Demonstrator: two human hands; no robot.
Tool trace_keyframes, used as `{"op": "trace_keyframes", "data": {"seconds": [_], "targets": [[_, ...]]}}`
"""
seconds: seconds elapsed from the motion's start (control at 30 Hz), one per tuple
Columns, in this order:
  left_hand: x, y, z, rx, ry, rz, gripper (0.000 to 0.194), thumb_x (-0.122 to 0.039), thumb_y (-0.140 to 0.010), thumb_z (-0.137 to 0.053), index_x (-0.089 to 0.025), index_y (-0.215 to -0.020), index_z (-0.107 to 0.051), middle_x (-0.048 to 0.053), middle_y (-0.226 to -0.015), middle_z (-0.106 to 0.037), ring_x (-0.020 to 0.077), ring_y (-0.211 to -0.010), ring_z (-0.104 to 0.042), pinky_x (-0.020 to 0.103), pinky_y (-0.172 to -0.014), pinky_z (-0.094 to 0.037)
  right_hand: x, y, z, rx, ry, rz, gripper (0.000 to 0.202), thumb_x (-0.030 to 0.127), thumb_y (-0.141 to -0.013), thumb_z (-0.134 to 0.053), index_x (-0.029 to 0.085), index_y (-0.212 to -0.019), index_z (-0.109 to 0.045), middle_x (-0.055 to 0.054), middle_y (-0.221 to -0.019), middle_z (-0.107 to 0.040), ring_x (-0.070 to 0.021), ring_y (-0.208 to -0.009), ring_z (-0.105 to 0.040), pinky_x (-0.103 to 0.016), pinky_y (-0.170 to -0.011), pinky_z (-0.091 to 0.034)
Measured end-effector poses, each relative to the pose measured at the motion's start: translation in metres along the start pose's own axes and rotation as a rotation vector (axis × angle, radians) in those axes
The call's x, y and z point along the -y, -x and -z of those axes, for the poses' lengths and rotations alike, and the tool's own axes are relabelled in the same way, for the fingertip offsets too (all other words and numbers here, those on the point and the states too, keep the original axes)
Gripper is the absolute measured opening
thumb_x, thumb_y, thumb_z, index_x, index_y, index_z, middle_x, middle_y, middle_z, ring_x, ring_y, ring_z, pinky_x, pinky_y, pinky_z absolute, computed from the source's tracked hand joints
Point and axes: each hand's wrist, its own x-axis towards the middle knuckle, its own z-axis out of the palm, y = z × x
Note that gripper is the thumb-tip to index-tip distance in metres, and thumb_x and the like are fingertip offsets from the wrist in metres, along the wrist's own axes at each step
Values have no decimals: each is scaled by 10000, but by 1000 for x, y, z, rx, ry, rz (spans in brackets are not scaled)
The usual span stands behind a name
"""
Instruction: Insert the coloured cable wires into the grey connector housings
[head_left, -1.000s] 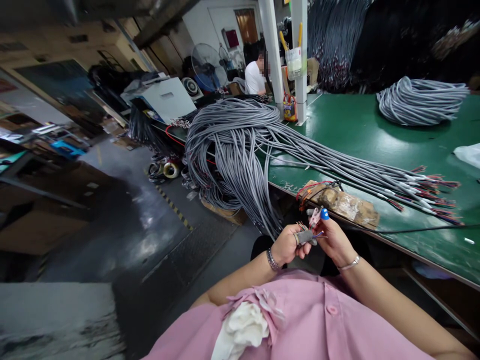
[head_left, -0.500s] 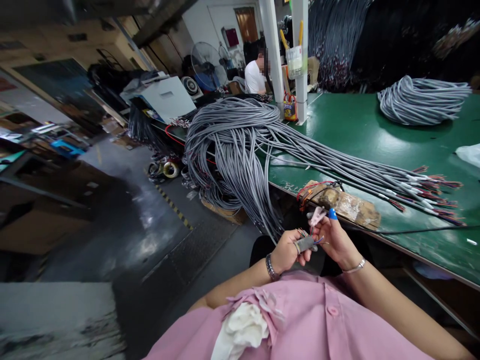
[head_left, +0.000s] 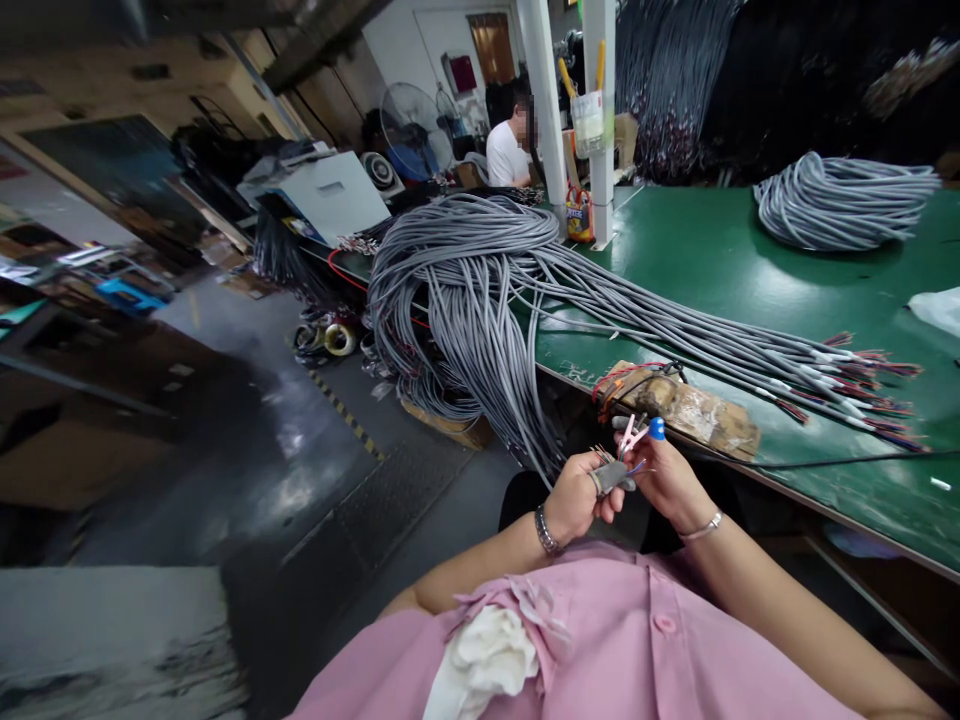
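Grey cables [head_left: 465,300] drape over table edge [head_left: 862,527], crowding left. Left hand [head_left: 576,497] closed round coloured wires [head_left: 601,455], just short of edge; tips splay loose, work looks partway. Right hand [head_left: 666,482] seemingly pinches pink clip-like piece [head_left: 632,437]. Wooden block [head_left: 697,412] crowds edge. Green tabletop [head_left: 697,270] gives room up to coil [head_left: 840,200]. Cable ends [head_left: 862,385], right, already stripped.

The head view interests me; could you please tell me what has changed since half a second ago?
On the right hand, the blue-covered thumb has moved slightly left toward the pink tool, whose arms now show spread apart. The left hand still holds the grey cable piece; the cable bundle hasn't moved.
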Motion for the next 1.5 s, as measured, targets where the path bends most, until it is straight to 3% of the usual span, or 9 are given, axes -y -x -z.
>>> {"op": "trace_keyframes", "data": {"seconds": [0.27, 0.67, 0.9, 1.23, 1.4, 1.5], "targets": [[4, -4, 1, -10, 43, 6, 332, -429, -755, -624, -102, -705, -597, 9, -482, -565, 59, -308, -431, 179, -318, -191, -3, -11, -1, -7, -135, -42, 417, 552, -654, -751, 168, -810, -706, -32, -721, -693, -116, -526, -564, -241, -498, -481], [4, 7, 1, -60, -14, -40, 376, -486, -761, -628, -118, -701, -582, 2, -487, -570, 57, -310, -427, 180, -324, -218, -1, -5, -1, 62, -189, -86, 443, 619, -777, -587, 200, -872, -693, -44, -808, -685, -139, -629, -588, -253, -554, -492], [7, 17, 2, -96, -97, -94, 347, -464, -809, -594, -127, -728, -580, 9, -526, -597, 62, -345, -467, 174, -348, -259, 5, 4, -3, 68, -95, -68, 344, 493, -814, -624, 185, -944, -704, -49, -832, -684, -126, -617, -558, -233, -539, -464], [2, 7, -6, -145, -66, -115, 308, -425, -793, -604, -130, -713, -567, 3, -507, -585, 63, -332, -459, 171, -339, -238, -1, -4, -3, 6, -64, -9, 349, 512, -736, -701, 174, -824, -716, -28, -679, -651, -130, -562, -526, -251, -533, -448], [6, 4, -6, -148, -106, -99, 323, -433, -791, -598, -129, -687, -561, 4, -497, -578, 65, -325, -455, 174, -333, -234, -3, -6, -6, -54, -75, 22, 323, 498, -712, -731, 181, -768, -698, -21, -690, -654, -123, -573, -533, -241, -538, -448], [7, 5, -4, -152, -97, -92, 332, -446, -788, -600, -132, -689, -557, 5, -504, -582, 65, -330, -456, 175, -337, -233, -1, -2, -8, -12, -82, 9, 355, 556, -733, -681, 205, -785, -686, -23, -735, -663, -134, -592, -545, -261, -556, -457]]}}
